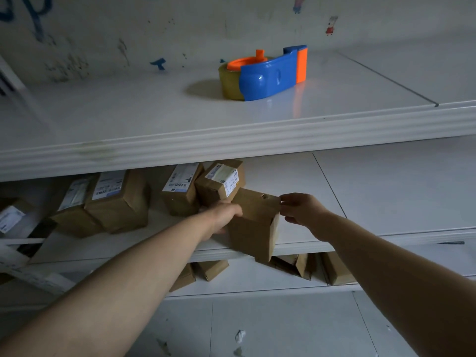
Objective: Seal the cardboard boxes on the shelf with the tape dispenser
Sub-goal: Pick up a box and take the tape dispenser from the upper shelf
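- Brown cardboard is the thing here: a plain box [253, 225] stands at the front lip of the middle shelf [386, 202], its lower corner hanging past the edge.
- Left hand [224, 215] is on the box's left side, fingers wrapped behind it, gripping.
- Right hand [300, 208] pinches the top right corner of the same box, thumb and fingertips closed on the flap edge.
- So that is 2 hands on 1 box, held tilted a little.
- Up top, the tape dispenser [268, 73] (blue body, orange hub and tip) lies on its side on the upper shelf [154, 119], well apart from both hands.
- Behind the held box sits a labelled box [220, 182], touching it, with more labelled boxes [118, 199] off to the left.
- Down on the bottom shelf [244, 282], more brown boxes [334, 269] lean about.
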`<action>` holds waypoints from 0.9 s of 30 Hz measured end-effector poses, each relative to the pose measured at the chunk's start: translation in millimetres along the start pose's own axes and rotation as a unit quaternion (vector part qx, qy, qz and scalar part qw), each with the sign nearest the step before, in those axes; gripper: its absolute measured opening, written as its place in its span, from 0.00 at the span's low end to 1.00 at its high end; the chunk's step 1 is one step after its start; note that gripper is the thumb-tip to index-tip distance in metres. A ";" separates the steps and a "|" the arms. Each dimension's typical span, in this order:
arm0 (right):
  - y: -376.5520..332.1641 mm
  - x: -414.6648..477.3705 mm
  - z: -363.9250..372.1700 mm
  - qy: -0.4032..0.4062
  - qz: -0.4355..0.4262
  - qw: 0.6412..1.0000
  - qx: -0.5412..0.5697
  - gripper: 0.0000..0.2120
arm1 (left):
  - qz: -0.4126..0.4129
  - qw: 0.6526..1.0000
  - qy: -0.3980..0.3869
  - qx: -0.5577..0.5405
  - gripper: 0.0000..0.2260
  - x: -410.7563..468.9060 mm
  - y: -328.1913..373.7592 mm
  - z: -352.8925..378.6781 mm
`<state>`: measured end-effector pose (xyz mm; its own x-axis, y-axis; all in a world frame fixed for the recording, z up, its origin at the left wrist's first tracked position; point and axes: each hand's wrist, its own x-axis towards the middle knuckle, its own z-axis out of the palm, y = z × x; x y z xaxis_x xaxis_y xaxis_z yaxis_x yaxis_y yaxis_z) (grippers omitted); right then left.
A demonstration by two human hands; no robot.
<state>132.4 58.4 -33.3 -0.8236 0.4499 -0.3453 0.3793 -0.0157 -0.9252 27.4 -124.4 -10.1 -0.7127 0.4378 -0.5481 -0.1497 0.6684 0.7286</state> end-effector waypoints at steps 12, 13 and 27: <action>5.8 -11.0 -13.2 -0.057 0.017 0.998 0.013 0.16 | 0.110 0.992 0.051 0.035 0.24 19.1 2.0 4.1; 6.9 -12.0 -15.1 -0.061 0.022 0.997 0.032 0.19 | 0.115 0.991 0.051 0.036 0.24 20.3 2.8 4.7; -2.6 -4.1 -1.4 -0.081 0.029 0.996 -0.005 0.29 | 0.080 0.979 0.119 0.145 0.22 30.3 23.1 12.3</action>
<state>135.4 57.8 -29.3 -0.8571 0.2981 -0.4202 0.4321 -0.0284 -0.9014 10.8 -88.3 -14.9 -0.8561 0.4215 -0.2989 0.1540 0.7603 0.6311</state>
